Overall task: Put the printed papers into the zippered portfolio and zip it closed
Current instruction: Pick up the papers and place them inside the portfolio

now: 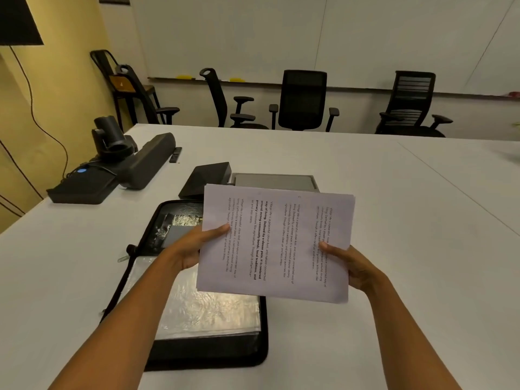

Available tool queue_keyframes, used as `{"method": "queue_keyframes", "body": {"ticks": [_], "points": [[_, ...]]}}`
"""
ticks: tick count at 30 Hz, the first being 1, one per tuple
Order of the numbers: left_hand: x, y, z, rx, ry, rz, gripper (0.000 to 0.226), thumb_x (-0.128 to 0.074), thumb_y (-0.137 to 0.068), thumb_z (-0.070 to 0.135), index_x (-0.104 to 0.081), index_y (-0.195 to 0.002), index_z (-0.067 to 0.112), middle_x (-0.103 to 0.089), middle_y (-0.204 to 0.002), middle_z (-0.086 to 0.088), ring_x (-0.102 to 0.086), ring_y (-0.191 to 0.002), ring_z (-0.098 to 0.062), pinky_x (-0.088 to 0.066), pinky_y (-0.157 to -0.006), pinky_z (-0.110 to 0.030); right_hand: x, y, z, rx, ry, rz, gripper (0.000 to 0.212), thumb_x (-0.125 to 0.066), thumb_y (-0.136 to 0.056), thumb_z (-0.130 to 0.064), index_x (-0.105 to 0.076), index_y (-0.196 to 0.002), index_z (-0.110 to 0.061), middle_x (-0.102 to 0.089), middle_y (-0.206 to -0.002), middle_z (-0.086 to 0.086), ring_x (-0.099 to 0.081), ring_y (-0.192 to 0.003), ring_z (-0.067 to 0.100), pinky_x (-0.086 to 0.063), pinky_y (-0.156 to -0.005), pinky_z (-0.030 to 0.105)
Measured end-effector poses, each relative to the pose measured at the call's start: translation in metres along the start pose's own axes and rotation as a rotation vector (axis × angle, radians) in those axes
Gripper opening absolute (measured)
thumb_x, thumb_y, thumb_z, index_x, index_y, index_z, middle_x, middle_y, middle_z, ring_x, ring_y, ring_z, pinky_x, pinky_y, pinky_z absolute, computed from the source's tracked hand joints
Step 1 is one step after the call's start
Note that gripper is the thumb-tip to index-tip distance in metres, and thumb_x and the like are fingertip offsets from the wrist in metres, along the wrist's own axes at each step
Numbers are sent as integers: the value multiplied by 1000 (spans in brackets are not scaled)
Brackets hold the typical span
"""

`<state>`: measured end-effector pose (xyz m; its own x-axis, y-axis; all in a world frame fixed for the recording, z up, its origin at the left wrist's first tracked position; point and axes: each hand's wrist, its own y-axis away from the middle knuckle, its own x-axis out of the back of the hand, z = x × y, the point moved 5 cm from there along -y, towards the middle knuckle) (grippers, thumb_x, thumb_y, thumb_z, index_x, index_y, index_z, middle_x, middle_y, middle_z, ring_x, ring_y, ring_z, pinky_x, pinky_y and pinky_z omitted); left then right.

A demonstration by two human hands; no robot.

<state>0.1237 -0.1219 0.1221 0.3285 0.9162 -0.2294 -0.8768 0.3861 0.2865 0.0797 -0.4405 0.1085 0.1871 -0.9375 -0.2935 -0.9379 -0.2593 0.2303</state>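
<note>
A left hand [194,249] and a right hand [355,266] are each pinching a side edge of the printed papers [275,243], thumbs on top, holding the stack above the open zippered portfolio [208,353] lying on the near part of the white table [365,170]. The top sheet, turned sideways, is showing paragraphs beginning "Village life is a peaceful, close-knit". Glossy clear sleeves [208,313] are filling the portfolio's near half.

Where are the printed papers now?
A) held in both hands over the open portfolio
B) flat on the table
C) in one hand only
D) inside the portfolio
A: the left hand and right hand each grip a side of the papers, over the portfolio lying open.
</note>
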Motion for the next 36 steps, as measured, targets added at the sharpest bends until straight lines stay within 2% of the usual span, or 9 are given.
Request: {"method": "queue_keyframes", "body": {"ticks": [8, 13, 16, 19, 21, 23, 26, 30, 36], "points": [[13, -7, 4, -16, -81, 110, 27, -67, -79, 25, -65, -106, 18, -74, -100, -10, -71, -89, -28, -58, -70, -43, -6, -4, 11, -3, 78, 123, 48, -77, -73, -24, -62, -117, -13, -71, -110, 14, -69, -97, 33, -58, -72, 38], [5, -17, -4, 27, -66, 164, 21, -57, -91, 15, -61, -111, 14, -69, -105, -11, -66, -94, -30, -55, -77, -45, 7, 0, 12, 20, 221, 283, 41, -75, -71, -32, -64, -106, -14, -77, -84, 1, -74, -71, 20, -57, -54, 24], [-4, -25, -7, 3, -40, 165, 19, -56, -91, 13, -60, -107, 22, -69, -107, -9, -66, -96, -29, -54, -79, -46, 20, 0, 10, 24, 238, 270, 40, -75, -73, -32, -63, -107, -15, -77, -86, 1, -74, -74, 23, -57, -55, 26], [-10, -34, 1, -79, -58, 250, 28, -55, -92, 13, -53, -118, 24, -64, -114, -11, -64, -100, -31, -54, -83, -49, 33, 0, 3, 4, 266, 239, 45, -75, -70, -36, -62, -108, -16, -76, -90, 6, -73, -78, 26, -57, -59, 28], [-17, -41, 10, -140, -52, 305, 39, -53, -94, 17, -44, -129, 32, -62, -112, -8, -63, -99, -29, -56, -78, -46, 41, -2, 0, -26, 286, 205, 46, -75, -69, -37, -63, -107, -15, -76, -93, 8, -73, -80, 27, -58, -60, 29], [-24, -47, 18, -197, -64, 345, 38, -51, -95, 23, -43, -128, 38, -61, -108, -5, -62, -94, -24, -56, -70, -38, 48, -5, -1, -50, 285, 179, 44, -75, -69, -37, -64, -106, -15, -76, -94, 8, -73, -80, 26, -57, -59, 28], [-31, -57, 20, -238, -75, 399, 24, -46, -97, 31, -46, -121, 35, -58, -107, -7, -59, -92, -22, -53, -72, -35, 59, -9, -1, -69, 266, 162, 43, -74, -70, -37, -64, -106, -16, -76, -96, 8, -73, -80, 26, -57, -59, 27], [-36, -70, 12, -232, -84, 477, 20, -41, -97, 42, -47, -111, 30, -56, -94, 2, -55, -81, -12, -45, -62, -27, 74, -13, -2, -95, 285, 153, 43, -73, -70, -38, -64, -106, -18, -76, -94, 6, -74, -79, 24, -56, -58, 25], [-35, -80, -7, -211, -146, 687, 20, -42, -96, 38, -51, -107, 22, -58, -88, 1, -56, -80, -13, -43, -64, -24, 92, -21, 6, -104, 325, 140, 46, -73, -68, -41, -62, -108, -20, -76, -96, 6, -73, -81, 26, -57, -59, 27]]}}
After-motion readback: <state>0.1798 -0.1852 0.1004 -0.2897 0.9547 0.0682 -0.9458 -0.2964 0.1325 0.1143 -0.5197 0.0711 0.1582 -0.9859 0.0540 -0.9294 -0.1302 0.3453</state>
